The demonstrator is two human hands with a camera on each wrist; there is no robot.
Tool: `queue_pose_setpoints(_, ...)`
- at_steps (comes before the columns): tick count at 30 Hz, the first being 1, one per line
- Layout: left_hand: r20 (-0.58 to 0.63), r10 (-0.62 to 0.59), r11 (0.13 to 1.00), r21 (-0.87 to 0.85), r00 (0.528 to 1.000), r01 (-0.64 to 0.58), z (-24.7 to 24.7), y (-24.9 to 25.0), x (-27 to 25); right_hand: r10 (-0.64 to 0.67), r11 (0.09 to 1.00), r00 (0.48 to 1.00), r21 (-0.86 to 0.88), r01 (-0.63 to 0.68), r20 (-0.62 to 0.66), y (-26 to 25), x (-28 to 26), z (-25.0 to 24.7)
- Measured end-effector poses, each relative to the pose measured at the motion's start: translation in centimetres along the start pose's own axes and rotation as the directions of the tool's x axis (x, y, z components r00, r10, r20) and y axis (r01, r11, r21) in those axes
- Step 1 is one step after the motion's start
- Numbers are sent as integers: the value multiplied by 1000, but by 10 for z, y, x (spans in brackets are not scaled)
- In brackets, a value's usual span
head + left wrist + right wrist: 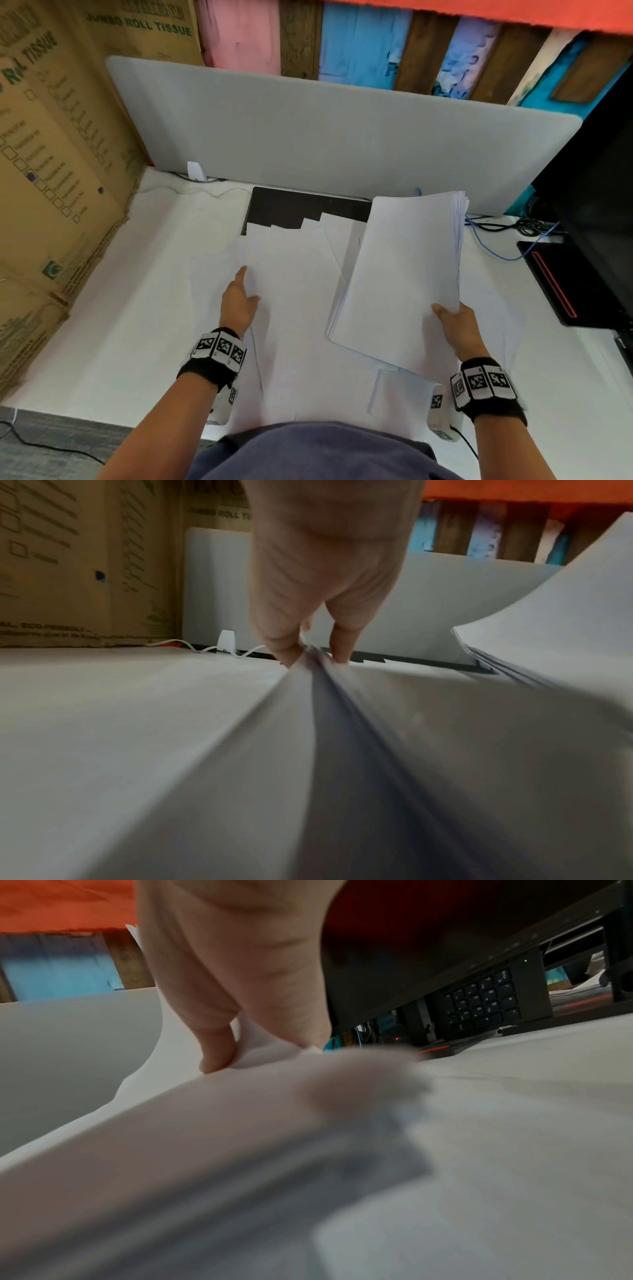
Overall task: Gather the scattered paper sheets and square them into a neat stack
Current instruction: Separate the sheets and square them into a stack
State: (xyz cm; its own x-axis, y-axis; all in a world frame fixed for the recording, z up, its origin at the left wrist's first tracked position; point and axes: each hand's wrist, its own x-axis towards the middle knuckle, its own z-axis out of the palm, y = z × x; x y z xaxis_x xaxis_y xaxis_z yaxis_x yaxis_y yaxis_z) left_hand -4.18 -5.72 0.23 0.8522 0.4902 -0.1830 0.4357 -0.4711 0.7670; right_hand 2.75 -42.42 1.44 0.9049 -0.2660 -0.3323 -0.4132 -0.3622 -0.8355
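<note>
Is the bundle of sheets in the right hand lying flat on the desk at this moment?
No, the right hand grips the bundle of sheets at its near edge, raised and tilted above the loose sheets.

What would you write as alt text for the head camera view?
The right hand holds a lifted bundle of white sheets by its near edge, while the left hand picks at loose sheets spread across a white desk.

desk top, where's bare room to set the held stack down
Bare desk lies left, between the cardboard boxes and the loose sheets. The middle is crowded with sheets; the right is tight by the monitor base and cables.
</note>
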Motion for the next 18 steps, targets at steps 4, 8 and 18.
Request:
queue_pose_setpoints(4,61,-132,989,80,989,127,14,0,0,-9,1000,1000,-12,9,-12,2,1,-1)
queue_pose_setpoints(8,-3,-237,963,128,972,235,25,3,2,-10,1000,1000,-20,10,-22,1,3,-2)
queue_pose_setpoints(18,-50,-123,962,238,991,132,32,3,-2,-13,1000,999,-28,12,-37,2,4,-7)
